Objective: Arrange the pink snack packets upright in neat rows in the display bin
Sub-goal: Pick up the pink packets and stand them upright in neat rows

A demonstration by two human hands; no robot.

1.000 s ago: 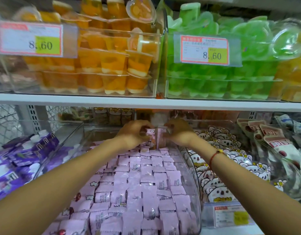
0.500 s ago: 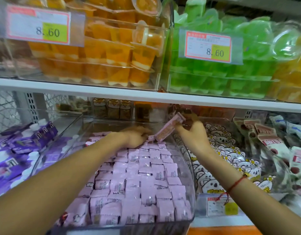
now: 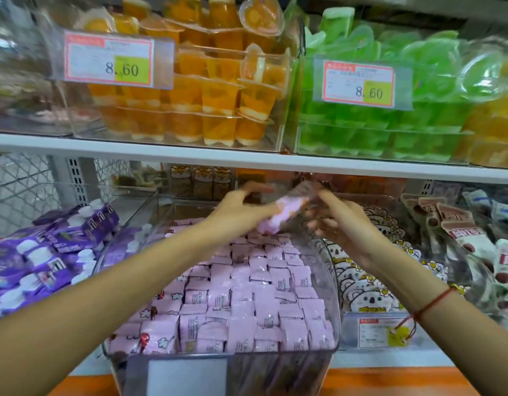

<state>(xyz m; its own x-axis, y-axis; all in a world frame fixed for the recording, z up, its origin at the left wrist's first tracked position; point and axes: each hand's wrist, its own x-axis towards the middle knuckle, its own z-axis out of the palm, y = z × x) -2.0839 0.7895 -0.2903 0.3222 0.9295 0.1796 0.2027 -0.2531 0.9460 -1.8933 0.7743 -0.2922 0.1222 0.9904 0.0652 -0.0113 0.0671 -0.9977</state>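
**Status: bin nearly full, 1 packet in hand at the rear**

The display bin (image 3: 331,292) sits on the lower shelf, and every place below is given relative to it. Its interior is filled from the front wall almost to the back with pink snack packets (image 3: 241,295) standing upright in close rows. Row alignment looks fair, though a few packets near the front left corner lean. By judgement, most of the task is done; what remains is the rear edge of the bin.

Both arms reach forward over the bin. Above its rear, the left hand (image 3: 241,207) holds 1 loose pink packet (image 3: 278,217), tilted and blurred. The fingers (image 3: 258,188) appear curled round its left end. The right hand (image 3: 337,221) is beside the packet's right end; whether its fingers grasp the packet cannot be told through the blur.
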